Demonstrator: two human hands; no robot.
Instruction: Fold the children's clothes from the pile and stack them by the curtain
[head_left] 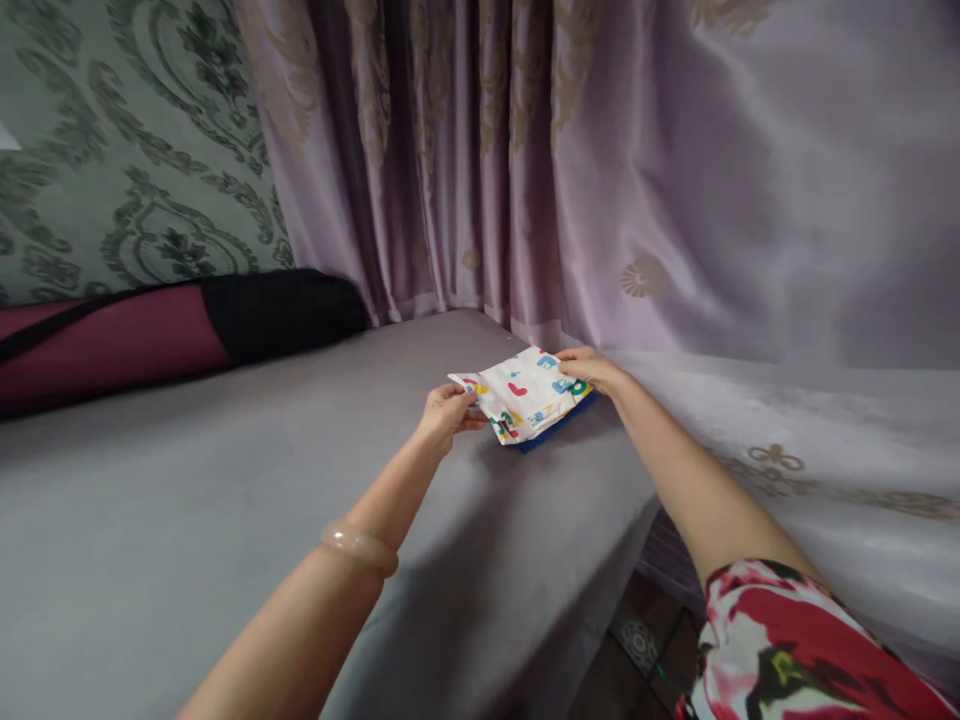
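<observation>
A folded white piece (525, 390) with a colourful print of red, blue, green and yellow shapes lies near the corner of the grey-covered surface; whether it is cloth or paper I cannot tell. Beneath it shows a dark blue layer (551, 433). My left hand (450, 412) pinches its left edge between thumb and fingers, and a light bangle circles that wrist. At the far right edge, my right hand (589, 368) grips the same piece, thumb side on top, with some fingers hidden.
The grey-covered surface (225, 500) stretches left and drops at its right edge. Along the wall lies a long maroon and black bag (285, 315). Lilac curtains (660, 200) hang behind and to the right. Dark patterned floor (637, 640) shows at lower right.
</observation>
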